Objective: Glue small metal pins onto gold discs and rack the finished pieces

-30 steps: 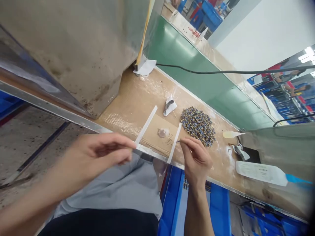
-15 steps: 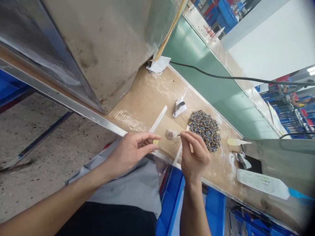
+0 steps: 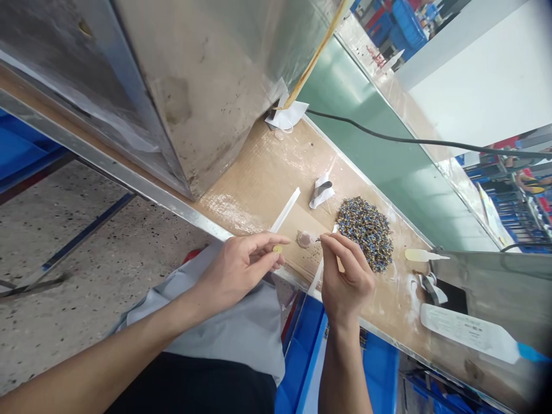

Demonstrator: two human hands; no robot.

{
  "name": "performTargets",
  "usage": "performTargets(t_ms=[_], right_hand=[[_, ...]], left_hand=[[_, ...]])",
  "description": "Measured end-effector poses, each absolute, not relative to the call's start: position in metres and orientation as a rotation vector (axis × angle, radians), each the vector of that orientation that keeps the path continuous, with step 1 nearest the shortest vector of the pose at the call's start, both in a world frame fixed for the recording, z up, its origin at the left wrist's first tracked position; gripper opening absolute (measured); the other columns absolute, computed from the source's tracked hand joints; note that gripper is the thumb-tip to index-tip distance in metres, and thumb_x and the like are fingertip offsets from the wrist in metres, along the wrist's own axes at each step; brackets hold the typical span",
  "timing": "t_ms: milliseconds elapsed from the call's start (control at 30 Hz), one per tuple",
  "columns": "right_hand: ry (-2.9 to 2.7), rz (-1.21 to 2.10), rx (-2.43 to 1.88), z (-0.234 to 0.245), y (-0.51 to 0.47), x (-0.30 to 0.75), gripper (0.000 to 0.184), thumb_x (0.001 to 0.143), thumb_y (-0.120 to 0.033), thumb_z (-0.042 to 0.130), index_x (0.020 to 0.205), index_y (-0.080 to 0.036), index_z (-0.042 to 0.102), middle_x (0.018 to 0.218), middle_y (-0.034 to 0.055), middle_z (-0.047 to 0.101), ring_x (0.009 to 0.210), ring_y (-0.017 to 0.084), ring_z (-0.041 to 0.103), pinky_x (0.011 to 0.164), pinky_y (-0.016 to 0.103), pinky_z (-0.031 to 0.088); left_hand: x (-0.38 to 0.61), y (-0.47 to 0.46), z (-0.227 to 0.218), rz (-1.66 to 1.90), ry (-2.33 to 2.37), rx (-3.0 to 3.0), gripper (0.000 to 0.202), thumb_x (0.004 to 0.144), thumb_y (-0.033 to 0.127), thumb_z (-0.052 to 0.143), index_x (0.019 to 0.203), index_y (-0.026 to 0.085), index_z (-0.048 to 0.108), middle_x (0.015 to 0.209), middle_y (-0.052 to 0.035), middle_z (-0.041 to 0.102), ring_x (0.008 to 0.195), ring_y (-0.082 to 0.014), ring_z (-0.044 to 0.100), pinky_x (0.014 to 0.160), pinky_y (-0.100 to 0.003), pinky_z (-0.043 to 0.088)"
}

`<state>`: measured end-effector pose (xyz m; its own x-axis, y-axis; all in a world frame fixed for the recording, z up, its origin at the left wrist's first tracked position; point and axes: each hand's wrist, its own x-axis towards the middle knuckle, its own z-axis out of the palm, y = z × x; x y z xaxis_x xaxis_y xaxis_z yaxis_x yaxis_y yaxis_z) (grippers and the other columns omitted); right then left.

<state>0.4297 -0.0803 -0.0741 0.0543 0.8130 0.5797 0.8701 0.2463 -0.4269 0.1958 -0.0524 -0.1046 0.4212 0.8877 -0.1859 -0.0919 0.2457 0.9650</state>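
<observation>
Between the thumb and fingers of my left hand (image 3: 244,264) is a small round yellow disc (image 3: 278,249). My right hand (image 3: 347,273) is closed in a pinch on a thin dark piece (image 3: 318,239), too small to name. Its tip points toward a small round clear dish (image 3: 304,239) lying on the brown bench top, between my two hands. Tiny specks lie scattered beside the dish. Just beyond my right hand is a heap of small blue and gold metal parts (image 3: 364,233).
A white strip (image 3: 285,210) and a folded white paper with a dark piece (image 3: 321,192) lie farther back. At right are a yellowish dropper bottle (image 3: 420,255) and a white bottle (image 3: 470,332). A large metal box (image 3: 215,86) stands at left; blue bins (image 3: 379,368) sit below.
The whole view has shifted a little, so everything sits slightly farther right. Both hands keep their holds, with hardly any movement relative to the bench.
</observation>
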Motion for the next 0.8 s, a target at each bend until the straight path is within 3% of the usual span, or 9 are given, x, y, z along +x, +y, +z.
performTargets(t_ms=[200, 800], right_hand=[[-1.64, -0.143, -1.548, -0.074, -0.077, 0.428, 0.014, 0.109, -0.021, 0.077, 0.114, -0.028, 0.089, 0.114, 0.0053, 0.086, 0.106, 0.025, 0.084, 0.1, 0.044, 0.07], [-1.617, -0.119, -1.591, -0.081, -0.066, 0.429, 0.014, 0.111, -0.023, 0.076, 0.113, -0.028, 0.089, 0.115, 0.0054, 0.086, 0.108, 0.024, 0.083, 0.098, 0.04, 0.067]], left_hand=[[0.196, -0.053, -0.103, 0.8, 0.923, 1.119, 0.021, 0.11, 0.028, 0.071, 0.126, 0.027, 0.084, 0.104, -0.0016, 0.09, 0.095, -0.0219, 0.088, 0.089, -0.033, 0.07], [0.196, -0.052, -0.101, 0.762, 0.948, 1.106, 0.026, 0.109, 0.039, 0.076, 0.13, 0.027, 0.084, 0.106, -0.0035, 0.091, 0.098, -0.0254, 0.088, 0.093, -0.038, 0.071]])
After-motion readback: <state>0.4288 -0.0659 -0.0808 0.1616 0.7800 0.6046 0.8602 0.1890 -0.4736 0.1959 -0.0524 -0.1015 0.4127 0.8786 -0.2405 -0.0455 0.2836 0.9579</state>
